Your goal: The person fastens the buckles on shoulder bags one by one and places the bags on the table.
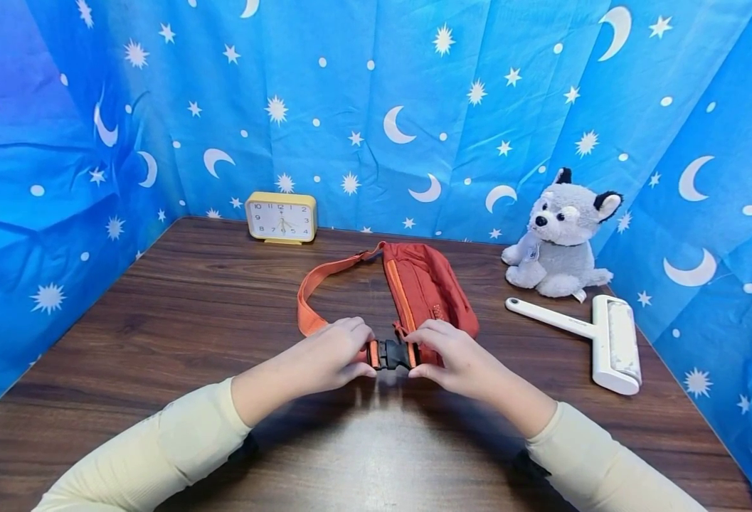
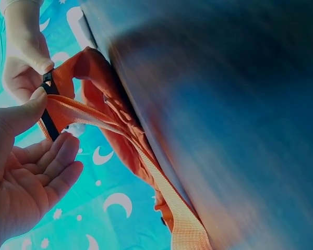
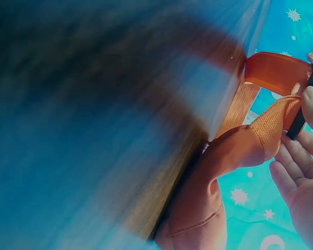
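Observation:
A rust-red waist bag [image 1: 436, 288] lies on the wooden table, its orange strap [image 1: 314, 291] looping out to the left. Near the bag's front end, the two halves of its black side-release buckle [image 1: 391, 354] are joined or nearly so; which of these cannot be told. My left hand [image 1: 334, 355] pinches the buckle's left end between thumb and fingers. On the other end, my right hand [image 1: 455, 355] pinches likewise. The left wrist view shows the buckle [image 2: 49, 112] edge-on, raised off the tabletop, with orange webbing trailing from it. Thumb and fingertips meet the buckle [image 3: 298, 122] in the right wrist view.
A yellow desk clock [image 1: 282, 217] stands at the back left. At the right sit a grey-and-white plush husky [image 1: 561, 238] and, before it, a white lint roller [image 1: 609, 345]. Blue cloth [image 1: 376, 107] with moons and stars hangs around the table [image 1: 158, 341].

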Motion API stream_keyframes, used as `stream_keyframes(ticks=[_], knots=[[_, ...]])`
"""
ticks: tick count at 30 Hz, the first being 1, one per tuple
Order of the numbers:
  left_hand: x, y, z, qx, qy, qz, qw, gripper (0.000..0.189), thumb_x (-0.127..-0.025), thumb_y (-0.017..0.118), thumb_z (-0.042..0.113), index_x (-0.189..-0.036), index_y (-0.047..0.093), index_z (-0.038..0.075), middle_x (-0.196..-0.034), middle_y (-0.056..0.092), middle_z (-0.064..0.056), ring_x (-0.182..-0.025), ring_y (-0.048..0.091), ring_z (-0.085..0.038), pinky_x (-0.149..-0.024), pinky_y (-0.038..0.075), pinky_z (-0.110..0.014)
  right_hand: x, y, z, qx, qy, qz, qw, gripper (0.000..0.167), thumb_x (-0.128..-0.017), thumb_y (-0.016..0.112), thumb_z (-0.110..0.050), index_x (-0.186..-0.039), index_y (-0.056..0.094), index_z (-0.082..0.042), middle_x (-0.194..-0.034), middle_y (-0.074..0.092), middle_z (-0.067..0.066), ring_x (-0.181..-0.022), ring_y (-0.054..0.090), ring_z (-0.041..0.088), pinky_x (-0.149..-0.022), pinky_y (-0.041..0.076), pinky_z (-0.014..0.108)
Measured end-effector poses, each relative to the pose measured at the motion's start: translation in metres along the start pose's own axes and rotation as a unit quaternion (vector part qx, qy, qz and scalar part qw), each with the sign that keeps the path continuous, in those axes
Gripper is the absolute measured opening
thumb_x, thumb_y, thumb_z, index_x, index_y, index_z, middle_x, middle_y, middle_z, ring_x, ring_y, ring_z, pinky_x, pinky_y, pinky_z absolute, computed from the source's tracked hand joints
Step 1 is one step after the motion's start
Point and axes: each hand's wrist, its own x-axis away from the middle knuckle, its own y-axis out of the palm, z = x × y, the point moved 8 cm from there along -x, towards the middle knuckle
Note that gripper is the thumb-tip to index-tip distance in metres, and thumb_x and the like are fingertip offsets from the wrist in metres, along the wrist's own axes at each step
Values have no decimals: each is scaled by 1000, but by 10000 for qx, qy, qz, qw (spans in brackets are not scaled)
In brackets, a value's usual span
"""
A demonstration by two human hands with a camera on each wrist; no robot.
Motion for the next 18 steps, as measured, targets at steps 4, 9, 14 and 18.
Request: stream_keyframes(ticks=[4,9,14,18], knots=[[0,2,-1,6,16,23,10000,39,-80,75,30,-99,58,0,-86,53,-4,-75,49,-16,-68,44,-29,0,0,1,-12,80,-34,10000,42,-72,82,-16,-105,61,-3,-95,58,4,-83,54,16,-73,47,31],[-1,3,-1,61,48,82,9999,39,-80,75,29,-99,58,0,-85,52,-3,-74,48,-15,-66,44,-29,0,-1,1,-2,96,-13,10000,42,-71,82,-16,-105,62,-3,-94,58,3,-82,53,15,-72,46,31],[-1,1,0,109,48,92,9999,39,-79,75,29,-99,59,0,-85,53,-3,-74,48,-15,-66,44,-28,1,-1,2,-18,67,53,10000,42,-70,83,-15,-105,62,-3,-94,58,3,-82,53,14,-71,46,30],[-2,1,0,93,4,51,9999,39,-80,75,29,-98,58,0,-84,52,-3,-73,48,-15,-65,43,-28,1,-1,2,-71,42,69,9999,43,-69,83,-15,-105,62,-4,-93,58,3,-81,52,15,-70,46,29]])
